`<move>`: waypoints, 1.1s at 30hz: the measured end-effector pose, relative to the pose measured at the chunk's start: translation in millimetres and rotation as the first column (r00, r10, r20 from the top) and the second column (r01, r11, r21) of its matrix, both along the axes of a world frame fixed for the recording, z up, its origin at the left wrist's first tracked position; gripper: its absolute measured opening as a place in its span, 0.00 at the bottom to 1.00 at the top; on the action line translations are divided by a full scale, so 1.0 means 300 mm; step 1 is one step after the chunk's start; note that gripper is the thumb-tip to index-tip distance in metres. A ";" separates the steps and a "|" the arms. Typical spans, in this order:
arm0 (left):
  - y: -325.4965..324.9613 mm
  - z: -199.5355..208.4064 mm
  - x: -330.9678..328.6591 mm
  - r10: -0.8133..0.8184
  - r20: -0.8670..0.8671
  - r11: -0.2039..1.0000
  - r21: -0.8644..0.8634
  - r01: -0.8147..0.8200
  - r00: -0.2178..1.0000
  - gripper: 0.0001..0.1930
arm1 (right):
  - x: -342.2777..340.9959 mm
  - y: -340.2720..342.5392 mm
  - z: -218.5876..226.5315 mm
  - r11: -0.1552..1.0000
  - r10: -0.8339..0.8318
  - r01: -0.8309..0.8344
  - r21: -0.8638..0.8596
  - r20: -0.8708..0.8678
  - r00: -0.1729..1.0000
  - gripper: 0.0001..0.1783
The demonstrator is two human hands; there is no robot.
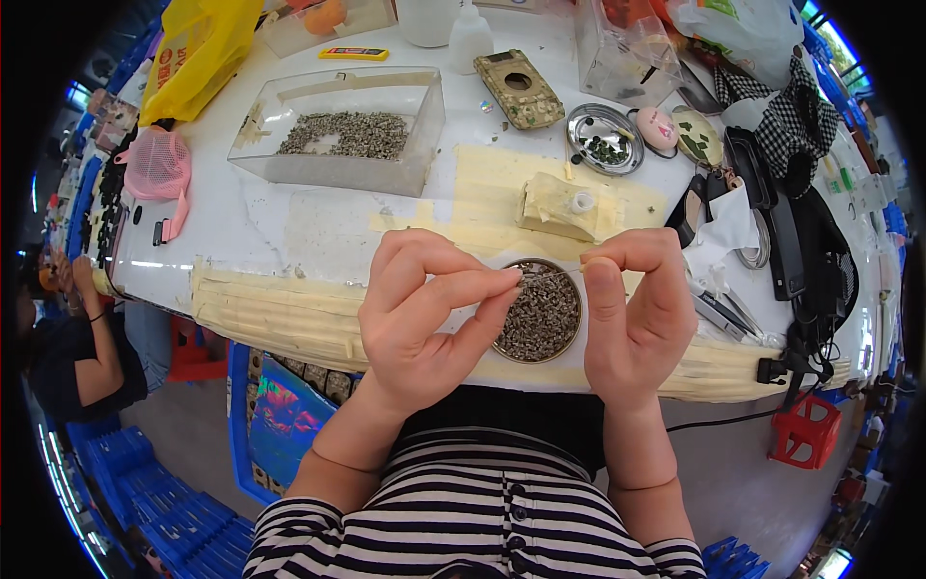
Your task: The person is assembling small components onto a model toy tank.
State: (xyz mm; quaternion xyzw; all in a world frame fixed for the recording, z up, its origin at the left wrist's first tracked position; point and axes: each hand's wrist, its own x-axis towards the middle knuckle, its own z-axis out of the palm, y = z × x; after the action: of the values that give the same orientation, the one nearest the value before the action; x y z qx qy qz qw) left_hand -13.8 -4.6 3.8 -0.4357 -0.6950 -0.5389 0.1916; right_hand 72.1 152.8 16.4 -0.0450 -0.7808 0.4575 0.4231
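My left hand is closed, thumb and forefinger pinching something tiny just above a round dish. Facing it, my right hand pinches the end of a thin, needle-like piece, which points toward the left fingertips. Whether the two touch is too small to make out. Beneath the fingers, the dish is filled with small grey-brown metallic pieces. Just beyond it stands a tape-covered block with a small clear round part on top.
A clear box with more small pieces stands far left. Farther right lie a camouflage-patterned case and a metal dish with dark green pieces. Tweezers lie at the right. Padded tape lines the near edge. Another person sits at left.
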 end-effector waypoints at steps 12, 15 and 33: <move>-0.003 -0.009 -0.001 -0.002 -0.009 1.000 0.016 0.002 1.000 0.14 | 0.000 0.060 0.032 0.989 -0.146 0.147 0.009 -0.043 0.988 0.05; -0.007 -0.009 0.001 0.000 0.003 1.000 0.027 0.000 1.000 0.14 | -0.027 0.095 0.074 0.883 -0.286 0.290 0.368 -0.067 0.956 0.07; -0.014 -0.015 -0.001 0.008 0.040 0.999 0.050 -0.010 0.999 0.13 | 0.024 -0.069 0.019 0.979 0.060 -0.086 0.186 0.141 0.988 0.14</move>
State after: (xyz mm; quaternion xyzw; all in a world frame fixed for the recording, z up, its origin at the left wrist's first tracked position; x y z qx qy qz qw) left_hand -14.2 -8.8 -0.7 -0.4166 -0.6870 -0.5639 0.1909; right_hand 79.2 131.9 22.1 -0.0059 -0.8491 0.3913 0.3547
